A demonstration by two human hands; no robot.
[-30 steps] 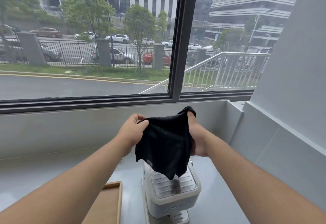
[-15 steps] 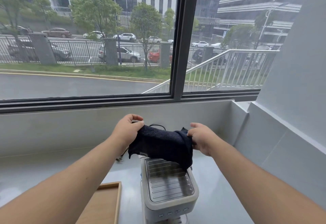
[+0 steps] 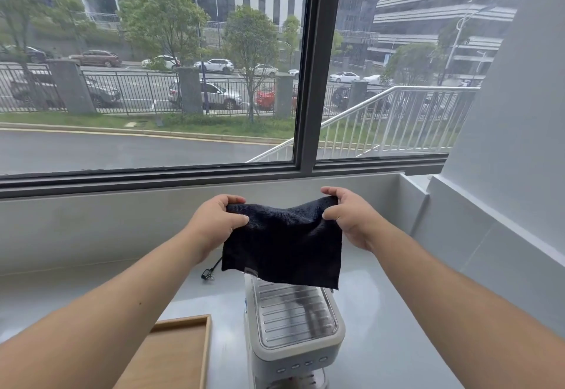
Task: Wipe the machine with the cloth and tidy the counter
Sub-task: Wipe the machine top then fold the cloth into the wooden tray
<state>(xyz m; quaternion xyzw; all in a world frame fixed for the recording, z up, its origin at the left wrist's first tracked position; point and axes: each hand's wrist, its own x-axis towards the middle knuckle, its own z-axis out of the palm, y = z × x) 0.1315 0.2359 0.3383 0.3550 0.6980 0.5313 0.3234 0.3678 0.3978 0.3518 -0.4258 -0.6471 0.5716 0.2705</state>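
A dark navy cloth (image 3: 282,245) hangs spread out flat in the air above the back of a white coffee machine (image 3: 293,324). My left hand (image 3: 215,223) pinches the cloth's upper left corner. My right hand (image 3: 351,217) pinches its upper right corner. The cloth's lower edge hangs just over the rear of the machine's ribbed metal top. The machine stands on the grey counter (image 3: 382,327), with a row of small buttons on its front face at the bottom of the view.
A wooden tray (image 3: 180,352) lies on the counter left of the machine. The machine's black power plug (image 3: 208,274) rests on the counter behind it. A low wall under a large window runs along the back, and a grey wall closes the right side.
The cloth, hanging bunched between my hands a second ago, is now pulled out wide and flat. My hands have moved apart.
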